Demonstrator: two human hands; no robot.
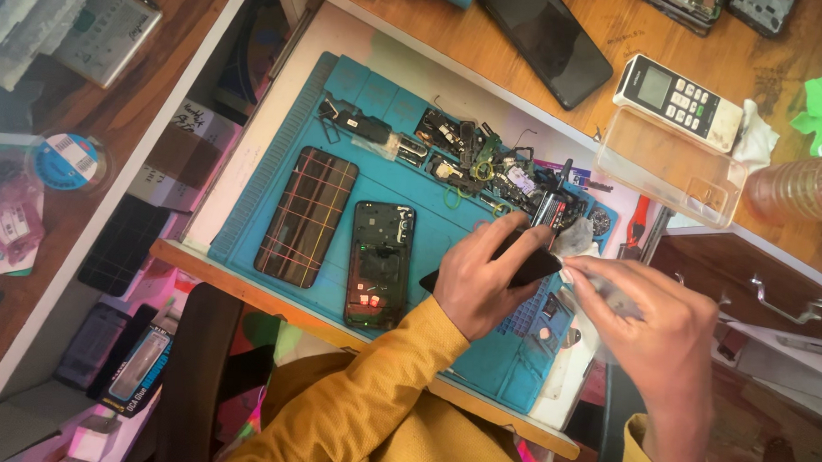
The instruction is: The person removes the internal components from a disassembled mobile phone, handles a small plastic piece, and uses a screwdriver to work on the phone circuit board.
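Over the blue repair mat (pixel 400 181), the left hand (pixel 481 283) grips a black phone panel (pixel 521 265) while the right hand (pixel 656 327) pinches a pale wipe (pixel 577 239); steady, light strokes seem best.

Pretty cramped little repair nook. There's a wooden desktop (pixel 697 66) up top, scratched and warm brown, with a white-edged pull-out shelf (pixel 271 127) slid out beneath it. Off to one side, a white shelving unit (pixel 75 261) with a wooden top and dark cubbies underneath. On the other side, dark brown drawers (pixel 749 274) with metal handles (pixel 782 305). Light's bright and a bit washed-out, with pinkish glare low down.
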